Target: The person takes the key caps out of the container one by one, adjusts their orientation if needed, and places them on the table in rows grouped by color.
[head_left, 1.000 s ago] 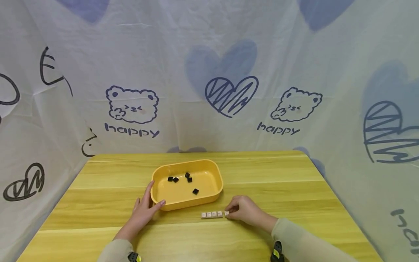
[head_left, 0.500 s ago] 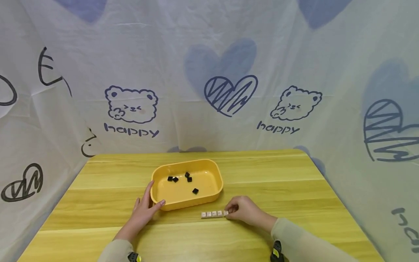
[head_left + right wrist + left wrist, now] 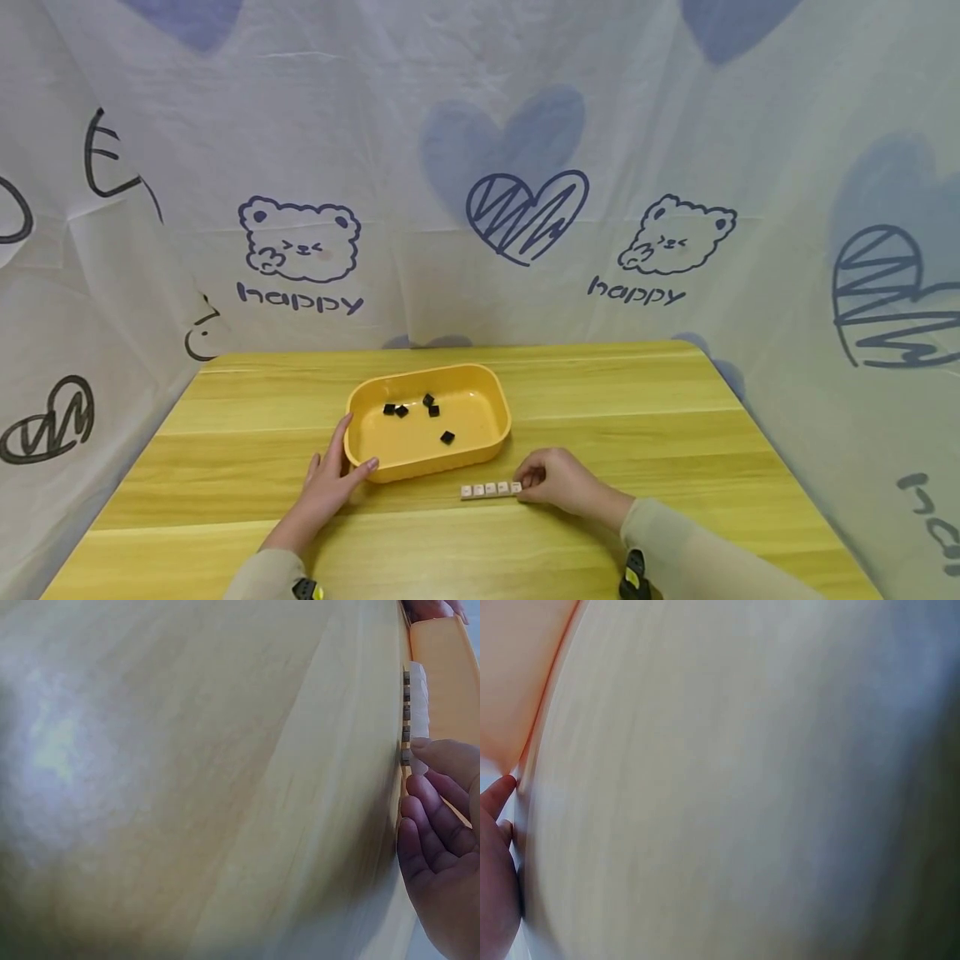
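A short row of white keycaps (image 3: 484, 492) with small dark marks lies on the table in front of the yellow tray (image 3: 435, 469). My right hand (image 3: 562, 483) pinches the keycap (image 3: 516, 488) at the row's right end between thumb and fingers, and it touches or nearly touches its neighbour. Seen from the right wrist, the white row (image 3: 418, 697) has grey pieces along its underside. My left hand (image 3: 326, 492) rests against the tray's near left corner, thumb at the front rim and fingers extended along the left side. Only part of it shows in the left wrist view.
Several small black cubes (image 3: 447, 437) lie scattered inside the tray. The wooden table (image 3: 637, 408) stretches around it, backed by a white patterned cloth (image 3: 420, 275) hanging behind and at the sides.
My right hand has slid the right-end keycap slightly left, closing the gap to the rest of the row. The left hand and the tray have stayed in place.
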`<state>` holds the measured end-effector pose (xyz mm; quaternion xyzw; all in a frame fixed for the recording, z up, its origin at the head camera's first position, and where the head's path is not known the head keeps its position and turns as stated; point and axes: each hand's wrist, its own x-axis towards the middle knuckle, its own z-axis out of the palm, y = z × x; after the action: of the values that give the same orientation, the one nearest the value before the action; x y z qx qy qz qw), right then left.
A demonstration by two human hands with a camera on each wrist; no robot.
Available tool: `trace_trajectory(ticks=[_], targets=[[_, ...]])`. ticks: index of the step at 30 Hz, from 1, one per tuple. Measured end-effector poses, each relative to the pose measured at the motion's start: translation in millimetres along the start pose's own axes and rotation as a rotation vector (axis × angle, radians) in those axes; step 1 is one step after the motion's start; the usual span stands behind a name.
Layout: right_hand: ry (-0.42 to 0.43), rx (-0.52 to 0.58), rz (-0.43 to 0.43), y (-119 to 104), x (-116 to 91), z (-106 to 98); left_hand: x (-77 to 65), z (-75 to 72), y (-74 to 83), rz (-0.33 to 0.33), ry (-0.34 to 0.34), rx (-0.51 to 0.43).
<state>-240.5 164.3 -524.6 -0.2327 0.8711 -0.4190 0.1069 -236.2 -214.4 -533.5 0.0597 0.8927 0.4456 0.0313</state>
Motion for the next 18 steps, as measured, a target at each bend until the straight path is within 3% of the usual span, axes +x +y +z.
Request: trace_trajectory(ticks=[5, 12, 18], targets=[[0.011, -0.003, -0.037, -6.1, 1.8, -5.2, -0.2, -0.7, 0.4, -0.008, -0.006, -0.004], [0.075, -0.051, -0.130, -35.5, 15.7, -19.9, -0.1, -1.2, -0.9, 0.002, -0.001, -0.003], [0.107, -0.066, -0.131, -54.9, 34.8, -27.5, 0.3, -2.0, -1.3, 0.003, -0.002, -0.007]])
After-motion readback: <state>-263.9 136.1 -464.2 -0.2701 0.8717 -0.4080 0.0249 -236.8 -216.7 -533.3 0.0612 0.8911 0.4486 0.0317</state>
